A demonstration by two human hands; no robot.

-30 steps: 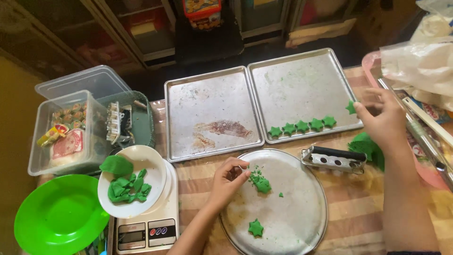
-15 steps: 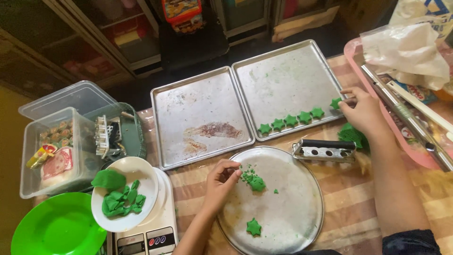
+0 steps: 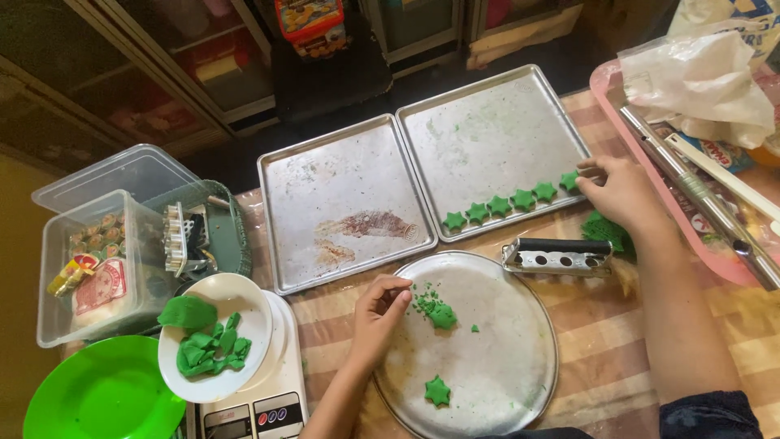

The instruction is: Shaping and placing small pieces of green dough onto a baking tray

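Observation:
My left hand (image 3: 380, 313) rests on a round metal tray (image 3: 504, 358), fingers curled together beside a small lump of green dough with crumbs (image 3: 439, 314). One green dough star (image 3: 437, 391) lies near the tray's front edge. My right hand (image 3: 621, 193) reaches to the near right corner of the right baking tray (image 3: 496, 134), its fingertips on the last green dough star (image 3: 569, 180) of a row of several stars (image 3: 499, 206). A metal cutter tool (image 3: 556, 256) lies between my hands, and more green dough (image 3: 605, 230) sits under my right wrist.
An empty, stained baking tray (image 3: 333, 191) lies at left. A white bowl (image 3: 240, 302) of green dough scraps stands on a kitchen scale (image 3: 264, 410), beside a green plate (image 3: 97, 398) and clear plastic boxes (image 3: 89, 268). A pink tray (image 3: 608, 91) with a plastic bag (image 3: 703, 77) is at right.
My right hand has drawn the end star into line with the row on the right baking tray. My left hand stays at the dough lump.

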